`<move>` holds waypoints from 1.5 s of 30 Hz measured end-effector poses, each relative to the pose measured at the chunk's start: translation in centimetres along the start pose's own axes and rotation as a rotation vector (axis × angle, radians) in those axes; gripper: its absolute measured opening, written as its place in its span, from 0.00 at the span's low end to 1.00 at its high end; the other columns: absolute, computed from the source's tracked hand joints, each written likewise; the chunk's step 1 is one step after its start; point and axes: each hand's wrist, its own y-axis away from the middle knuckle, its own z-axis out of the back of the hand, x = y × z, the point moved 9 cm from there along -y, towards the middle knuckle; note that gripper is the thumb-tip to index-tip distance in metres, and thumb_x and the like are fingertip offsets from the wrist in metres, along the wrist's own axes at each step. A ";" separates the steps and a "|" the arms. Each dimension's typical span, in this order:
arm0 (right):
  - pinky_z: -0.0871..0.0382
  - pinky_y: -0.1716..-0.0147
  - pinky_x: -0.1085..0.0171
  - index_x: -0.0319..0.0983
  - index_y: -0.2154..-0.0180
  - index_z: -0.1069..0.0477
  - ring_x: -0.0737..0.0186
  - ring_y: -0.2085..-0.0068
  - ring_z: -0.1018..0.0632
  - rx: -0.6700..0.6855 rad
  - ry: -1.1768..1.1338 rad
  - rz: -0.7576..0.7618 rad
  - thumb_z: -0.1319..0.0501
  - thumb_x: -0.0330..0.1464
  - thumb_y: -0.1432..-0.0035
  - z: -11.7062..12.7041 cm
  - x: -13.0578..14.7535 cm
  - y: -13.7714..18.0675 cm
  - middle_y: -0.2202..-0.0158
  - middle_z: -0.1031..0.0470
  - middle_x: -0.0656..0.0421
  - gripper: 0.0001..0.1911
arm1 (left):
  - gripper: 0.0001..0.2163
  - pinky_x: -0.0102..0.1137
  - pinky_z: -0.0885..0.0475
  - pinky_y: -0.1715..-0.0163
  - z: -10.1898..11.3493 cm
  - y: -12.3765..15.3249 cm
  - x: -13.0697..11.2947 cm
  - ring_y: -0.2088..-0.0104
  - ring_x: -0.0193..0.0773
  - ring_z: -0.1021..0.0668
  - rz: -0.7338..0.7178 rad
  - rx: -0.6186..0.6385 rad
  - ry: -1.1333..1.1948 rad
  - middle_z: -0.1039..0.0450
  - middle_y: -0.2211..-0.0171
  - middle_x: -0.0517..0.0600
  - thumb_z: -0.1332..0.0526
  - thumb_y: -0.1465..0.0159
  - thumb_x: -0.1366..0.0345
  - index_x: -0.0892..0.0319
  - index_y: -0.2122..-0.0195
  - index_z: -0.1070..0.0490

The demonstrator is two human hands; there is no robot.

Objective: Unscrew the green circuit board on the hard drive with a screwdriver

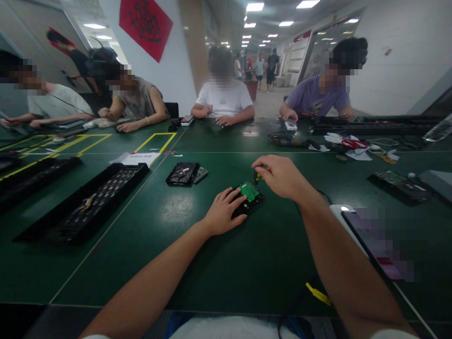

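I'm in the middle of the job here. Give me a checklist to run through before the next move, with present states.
1. Left hand bracing the black-cased electronic device: ok, fingers spread over one side of it.
2. Green circuit board facing up and exposed: ok, though fingertips overlap its edge.
3. Right hand gripping the screwdriver: ok, held above the board, pointing down.
4. Screwdriver tip seated in a screw: cannot tell, too small to make out.
5. Second black unit apart from both hands: ok, it lies to the left with a loose circuit board at its side.
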 end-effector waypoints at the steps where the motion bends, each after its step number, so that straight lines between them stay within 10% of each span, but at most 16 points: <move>1: 0.30 0.52 0.58 0.39 0.58 0.19 0.53 0.55 0.18 -0.011 0.024 -0.026 0.39 0.29 0.31 0.1 -0.4 0.0 0.56 0.14 0.52 0.09 | 0.33 0.59 0.42 0.28 0.0 0.0 0.0 0.24 0.63 0.43 -0.001 -0.002 -0.002 0.43 0.24 0.56 0.35 0.29 0.48 0.50 0.26 0.36; 31: 0.33 0.63 0.58 0.41 0.65 0.22 0.53 0.63 0.19 -0.067 0.106 -0.220 0.33 0.44 0.33 0.9 -2.5 0.4 0.65 0.16 0.53 0.14 | 0.33 0.59 0.43 0.28 0.0 0.0 0.0 0.24 0.63 0.44 0.001 0.012 0.002 0.44 0.23 0.55 0.35 0.30 0.47 0.49 0.26 0.37; 45: 0.30 0.50 0.57 0.39 0.57 0.19 0.51 0.53 0.18 -0.011 0.080 -0.068 0.40 0.29 0.30 0.2 -0.7 0.0 0.55 0.15 0.51 0.09 | 0.33 0.59 0.43 0.27 -0.1 0.0 0.0 0.24 0.63 0.44 0.003 0.014 0.004 0.44 0.23 0.55 0.35 0.29 0.47 0.49 0.25 0.37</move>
